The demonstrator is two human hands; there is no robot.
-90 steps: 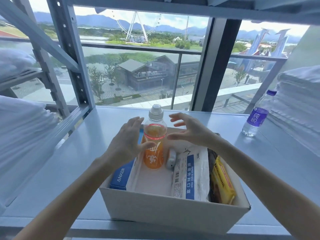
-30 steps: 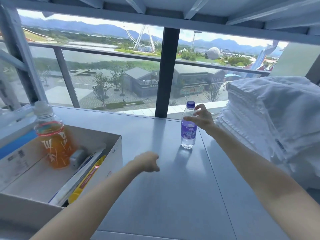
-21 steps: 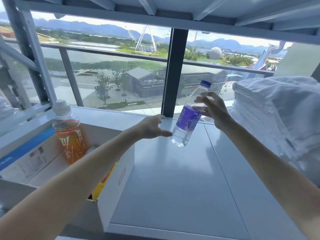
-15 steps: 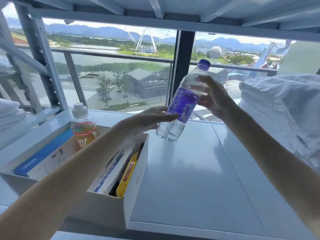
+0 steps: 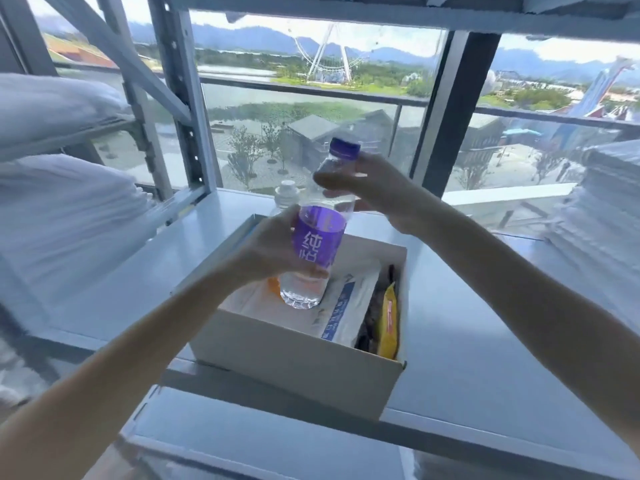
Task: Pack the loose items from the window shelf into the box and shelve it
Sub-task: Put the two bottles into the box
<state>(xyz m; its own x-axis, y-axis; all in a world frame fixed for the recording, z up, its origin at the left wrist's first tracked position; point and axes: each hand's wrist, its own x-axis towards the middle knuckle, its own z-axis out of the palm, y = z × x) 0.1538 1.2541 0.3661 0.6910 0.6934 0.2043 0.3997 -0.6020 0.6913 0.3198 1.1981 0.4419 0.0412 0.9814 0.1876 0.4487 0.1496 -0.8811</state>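
- My left hand (image 5: 273,251) gripped the water bottle (image 5: 320,244) round its purple label; my right hand (image 5: 370,188) pinched its neck.
- The bottle stood upright in the open box (image 5: 294,362) on the shelf (image 5: 485,341); whether its base touched anything, I could not tell.
- My left hand hid the orange drink bottle (image 5: 287,190) except for its cap.
- Print on the white pouch (image 5: 349,303) was blurred; the yellow packet (image 5: 388,323) was half hidden at the right wall.

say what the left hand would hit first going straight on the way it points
Probably the orange drink bottle standing in the box, just beyond the left hand gripping the water bottle; depth is unclear.
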